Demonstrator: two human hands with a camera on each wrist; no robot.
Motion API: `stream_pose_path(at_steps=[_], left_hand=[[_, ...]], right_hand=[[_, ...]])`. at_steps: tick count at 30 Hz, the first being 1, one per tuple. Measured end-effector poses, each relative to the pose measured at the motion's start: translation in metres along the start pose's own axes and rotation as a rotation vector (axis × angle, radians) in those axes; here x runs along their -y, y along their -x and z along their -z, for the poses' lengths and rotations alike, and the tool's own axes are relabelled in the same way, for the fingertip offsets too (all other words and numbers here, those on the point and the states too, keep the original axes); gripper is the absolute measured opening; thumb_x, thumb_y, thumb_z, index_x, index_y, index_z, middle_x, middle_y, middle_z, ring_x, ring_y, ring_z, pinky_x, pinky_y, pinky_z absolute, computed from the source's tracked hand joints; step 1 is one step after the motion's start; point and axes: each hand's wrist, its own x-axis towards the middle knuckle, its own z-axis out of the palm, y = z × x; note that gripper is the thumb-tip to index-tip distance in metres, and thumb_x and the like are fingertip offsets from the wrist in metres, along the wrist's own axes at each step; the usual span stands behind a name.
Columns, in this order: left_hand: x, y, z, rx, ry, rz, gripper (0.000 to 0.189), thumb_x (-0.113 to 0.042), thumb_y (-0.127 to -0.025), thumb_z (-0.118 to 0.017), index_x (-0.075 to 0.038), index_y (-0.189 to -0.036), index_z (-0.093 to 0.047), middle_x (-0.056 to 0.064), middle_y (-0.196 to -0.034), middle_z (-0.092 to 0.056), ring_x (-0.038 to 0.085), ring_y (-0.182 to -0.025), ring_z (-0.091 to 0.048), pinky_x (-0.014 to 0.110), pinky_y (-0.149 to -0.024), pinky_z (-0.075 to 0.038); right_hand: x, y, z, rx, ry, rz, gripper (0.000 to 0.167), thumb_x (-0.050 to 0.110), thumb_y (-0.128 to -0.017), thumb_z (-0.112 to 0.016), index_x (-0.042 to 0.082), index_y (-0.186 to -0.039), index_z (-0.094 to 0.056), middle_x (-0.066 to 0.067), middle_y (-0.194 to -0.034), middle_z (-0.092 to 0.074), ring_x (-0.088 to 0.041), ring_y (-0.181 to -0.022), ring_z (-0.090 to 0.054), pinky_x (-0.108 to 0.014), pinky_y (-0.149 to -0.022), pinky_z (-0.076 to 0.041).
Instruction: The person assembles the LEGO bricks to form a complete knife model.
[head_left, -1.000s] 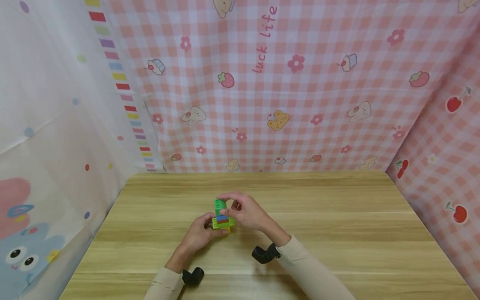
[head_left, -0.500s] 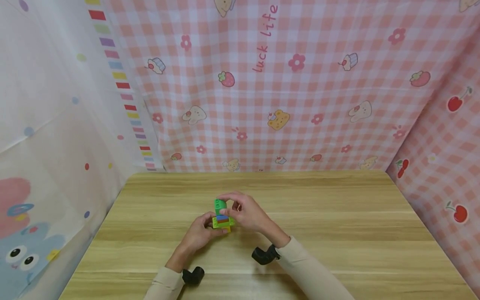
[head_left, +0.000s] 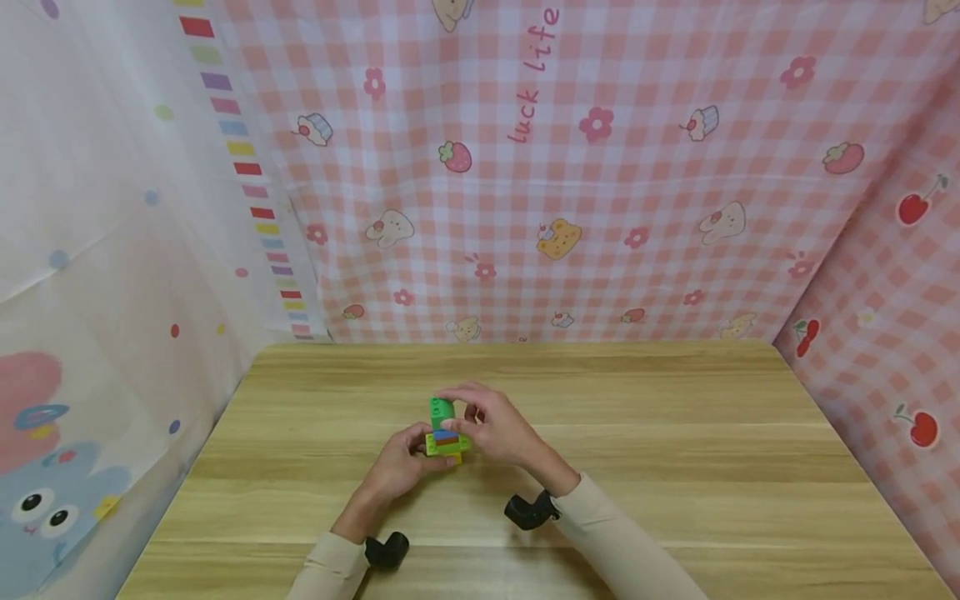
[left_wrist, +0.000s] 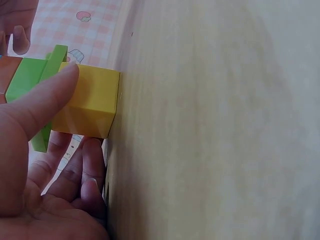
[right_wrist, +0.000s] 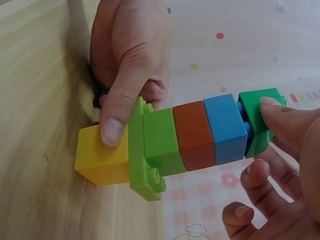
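Observation:
A stack of toy building bricks stands upright on the wooden table (head_left: pixel 615 467). From the bottom it has a yellow brick (right_wrist: pixel 100 162), a wide lime plate (right_wrist: pixel 137 155), a lime brick (right_wrist: pixel 162 142), a brown brick (right_wrist: pixel 194 135) and a blue brick (right_wrist: pixel 226 129). My left hand (head_left: pixel 400 462) grips the base, thumb across the yellow brick. With thumb and fingers my right hand (head_left: pixel 498 423) pinches a green brick (right_wrist: pixel 252 117) with a curved side at the top. In the right wrist view, studs of the blue brick show in a narrow gap below this green brick.
A pink checked cloth (head_left: pixel 517 183) hangs behind the table's far edge, with another at the right. On the left hangs a white printed cloth (head_left: pixel 112 250). Each wrist carries a black mount (head_left: pixel 528 508), close above the table.
Both hands keep the same hold on the bricks. The head view has shifted very slightly; nothing else has visibly moved.

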Motion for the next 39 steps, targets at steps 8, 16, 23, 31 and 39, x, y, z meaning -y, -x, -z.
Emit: stream_pose_path(at_steps=[8, 16, 23, 31, 39], left_hand=[[-0.0013, 0.0009, 0.0008, 0.010, 0.005, 0.010, 0.036, -0.022, -0.081, -0.083, -0.016, -0.113, -0.069, 0.000, -0.107, -0.070, 0.019, -0.096, -0.061, 0.036, -0.085, -0.045], [-0.0005, -0.0002, 0.0006, 0.007, -0.001, 0.010, 0.036, -0.021, -0.081, -0.083, -0.014, -0.113, -0.068, 0.000, -0.107, -0.070, 0.018, -0.096, -0.062, 0.035, -0.085, -0.046], [0.0009, -0.0013, -0.0006, -0.003, 0.003, -0.003, 0.036, -0.019, -0.080, -0.084, -0.012, -0.111, -0.069, 0.002, -0.105, -0.070, 0.018, -0.093, -0.063, 0.034, -0.081, -0.047], [-0.0014, 0.0005, -0.0006, -0.003, 0.020, -0.014, 0.035, -0.017, -0.080, -0.083, -0.010, -0.111, -0.068, 0.004, -0.103, -0.071, 0.018, -0.091, -0.063, 0.032, -0.079, -0.046], [-0.0019, 0.0004, -0.0012, 0.000, 0.026, 0.004, 0.035, -0.017, -0.080, -0.083, -0.011, -0.111, -0.068, 0.003, -0.105, -0.070, 0.018, -0.093, -0.063, 0.033, -0.080, -0.046]], right_hand=[[-0.0042, 0.0007, -0.0008, -0.001, -0.013, 0.017, 0.037, 0.014, -0.093, -0.069, 0.013, -0.130, -0.064, -0.001, -0.124, -0.063, -0.009, -0.074, -0.053, -0.023, -0.063, -0.044], [-0.0086, 0.0011, -0.0015, -0.012, -0.005, 0.052, 0.037, 0.016, -0.094, -0.068, 0.012, -0.130, -0.064, -0.003, -0.126, -0.063, -0.008, -0.073, -0.053, -0.024, -0.063, -0.044], [-0.0104, 0.0016, -0.0016, -0.018, 0.006, 0.062, 0.037, 0.015, -0.093, -0.070, 0.011, -0.129, -0.065, -0.004, -0.124, -0.065, -0.007, -0.073, -0.052, -0.026, -0.063, -0.043], [-0.0074, 0.0013, 0.0011, 0.010, 0.032, 0.051, 0.039, 0.016, -0.092, -0.070, 0.011, -0.130, -0.064, -0.002, -0.123, -0.064, -0.009, -0.074, -0.051, -0.026, -0.062, -0.043], [-0.0052, 0.0008, -0.0005, 0.036, 0.062, 0.057, 0.040, 0.014, -0.096, -0.066, 0.008, -0.135, -0.060, -0.006, -0.124, -0.061, -0.011, -0.072, -0.051, -0.022, -0.060, -0.044]])
